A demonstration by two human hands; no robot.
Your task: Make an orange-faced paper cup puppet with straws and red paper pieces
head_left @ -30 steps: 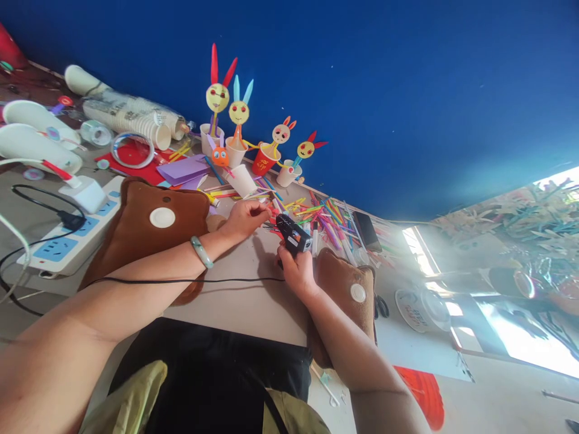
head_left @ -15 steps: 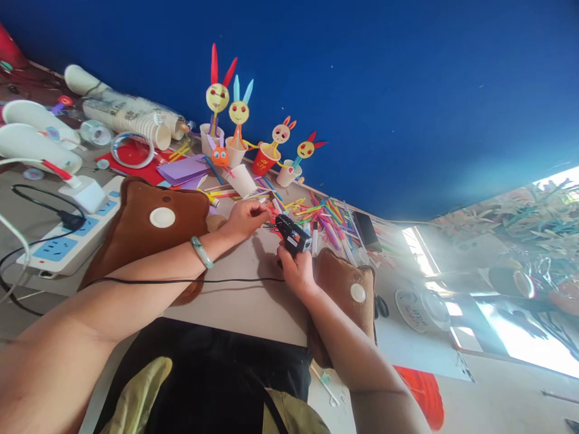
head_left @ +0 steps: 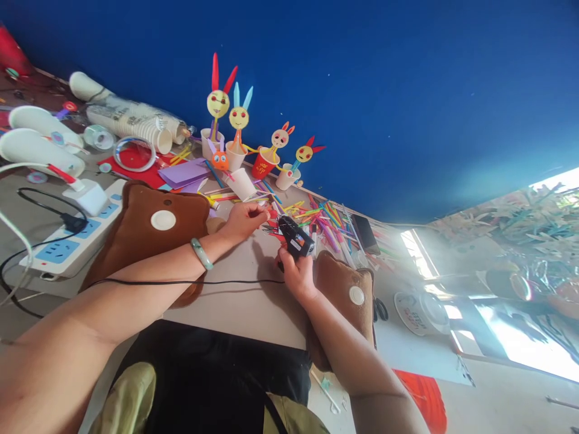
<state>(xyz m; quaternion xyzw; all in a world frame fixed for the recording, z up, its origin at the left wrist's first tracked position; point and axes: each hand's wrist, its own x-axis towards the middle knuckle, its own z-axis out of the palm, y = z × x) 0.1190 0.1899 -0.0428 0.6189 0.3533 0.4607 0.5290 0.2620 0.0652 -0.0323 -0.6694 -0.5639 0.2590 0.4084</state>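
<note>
My right hand [head_left: 296, 274] grips a black glue gun [head_left: 296, 237] by its handle, its nozzle end angled up and left. From it a thin black cord [head_left: 226, 281] runs left across the table, passing by my left forearm. Opposite the nozzle, my left hand [head_left: 245, 222] is closed in a pinch at something small and reddish, too small to make out. Just beyond the hands lies a tilted white paper cup [head_left: 241, 184]. Loose coloured sticks [head_left: 332, 223] are spread behind the glue gun.
Several rabbit-faced figures stand in paper cups, one in a red cup [head_left: 265, 164], along the blue wall [head_left: 362, 108]. A brown plush cushion [head_left: 136, 241] lies under my left forearm, another brown cushion [head_left: 348, 280] by my right. A power strip [head_left: 67, 244], stacked cups [head_left: 131, 125] and phone [head_left: 365, 234] surround them.
The view has shifted slightly, and the glue gun has turned a little in my right hand. My left hand stays pinched in nearly the same place.
</note>
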